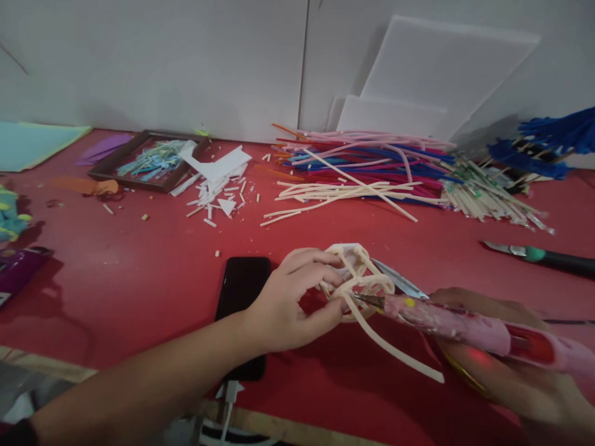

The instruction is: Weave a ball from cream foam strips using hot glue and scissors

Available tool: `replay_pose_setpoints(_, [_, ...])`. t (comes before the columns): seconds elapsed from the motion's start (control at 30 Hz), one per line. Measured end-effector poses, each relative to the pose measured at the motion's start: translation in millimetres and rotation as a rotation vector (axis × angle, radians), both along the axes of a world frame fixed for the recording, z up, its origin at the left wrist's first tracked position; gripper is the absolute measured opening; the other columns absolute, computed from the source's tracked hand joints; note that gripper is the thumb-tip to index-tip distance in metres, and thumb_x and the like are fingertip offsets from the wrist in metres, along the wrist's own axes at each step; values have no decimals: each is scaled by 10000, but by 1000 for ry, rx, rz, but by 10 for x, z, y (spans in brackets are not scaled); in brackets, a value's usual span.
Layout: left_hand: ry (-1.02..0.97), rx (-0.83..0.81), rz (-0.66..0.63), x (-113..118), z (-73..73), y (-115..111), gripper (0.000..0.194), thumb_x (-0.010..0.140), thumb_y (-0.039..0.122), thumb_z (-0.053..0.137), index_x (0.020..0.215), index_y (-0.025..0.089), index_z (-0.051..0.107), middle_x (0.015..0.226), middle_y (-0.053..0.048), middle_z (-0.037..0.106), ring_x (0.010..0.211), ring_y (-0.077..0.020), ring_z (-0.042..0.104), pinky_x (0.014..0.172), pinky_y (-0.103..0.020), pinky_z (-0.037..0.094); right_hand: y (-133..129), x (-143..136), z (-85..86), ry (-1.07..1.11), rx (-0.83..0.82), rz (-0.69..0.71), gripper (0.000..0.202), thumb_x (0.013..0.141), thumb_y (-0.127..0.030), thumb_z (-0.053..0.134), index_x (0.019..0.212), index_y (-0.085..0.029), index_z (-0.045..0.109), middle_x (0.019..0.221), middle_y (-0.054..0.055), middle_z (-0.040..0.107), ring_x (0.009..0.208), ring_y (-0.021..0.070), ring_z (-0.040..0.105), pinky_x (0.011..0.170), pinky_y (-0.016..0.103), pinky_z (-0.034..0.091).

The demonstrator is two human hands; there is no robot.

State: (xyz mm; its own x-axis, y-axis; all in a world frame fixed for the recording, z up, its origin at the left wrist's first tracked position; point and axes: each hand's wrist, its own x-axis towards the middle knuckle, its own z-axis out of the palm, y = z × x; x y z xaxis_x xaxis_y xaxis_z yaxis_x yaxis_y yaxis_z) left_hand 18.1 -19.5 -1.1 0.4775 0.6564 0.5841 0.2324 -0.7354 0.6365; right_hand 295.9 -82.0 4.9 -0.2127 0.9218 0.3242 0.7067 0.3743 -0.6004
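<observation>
My left hand [302,303] pinches a small rounded openwork frame [360,279] of bent cream pipe cleaners, its fingertips on the frame's left side. From the frame a loose cream pipe cleaner end [400,356] hangs toward the lower right. My right hand [520,378] is closed around a pink pen-shaped glue gun [446,322] with a red light glowing below it. The gun's metal tip meets the frame close to my left thumb. Silver scissors blades [402,282] show behind the gun, apparently also in the right hand; most of the scissors is hidden.
A black phone [244,285] with a white cable lies under my left forearm. Farther back are coloured pipe cleaners [362,155], white scraps [218,170], a brown tray [149,183] and wrapped sticks [493,192]. A craft knife [543,255] lies at right, a purple object [21,269] at left.
</observation>
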Motion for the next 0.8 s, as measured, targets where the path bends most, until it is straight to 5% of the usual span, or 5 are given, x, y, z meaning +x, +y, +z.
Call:
replay_pose_setpoints(0.13, [-2,14,2,5,-12,3,98,857,206,655,949,179,679,1103,-134,748,1093,-217,716,983,-361,577,62,-120,120,76,30,105,125,793,-199,554,817,-299,625,498,-74,610,314,114,511,304,189,386])
replay_pose_setpoints(0.33, [1,21,-14,12,3,4,121,833,186,648,952,179,671,1088,-133,749,1074,-221,720,978,-372,577,123,-229,234,68,52,87,75,747,-220,567,738,-257,632,488,-55,639,298,119,537,301,185,400])
replay_pose_setpoints(0.67, [-18,-51,-6,21,29,3,64,861,217,649,915,203,619,997,-96,769,967,-200,735,909,-354,589,26,-140,123,-45,191,144,96,859,-238,570,942,-272,604,638,-35,671,422,116,587,395,205,439])
replay_pose_setpoints(0.8, [-30,-74,-2,25,30,-3,54,863,220,659,885,197,616,977,-95,766,937,-183,734,896,-327,589,-86,-197,74,-123,264,-6,130,894,-288,491,969,-295,597,752,1,684,556,165,647,546,283,516])
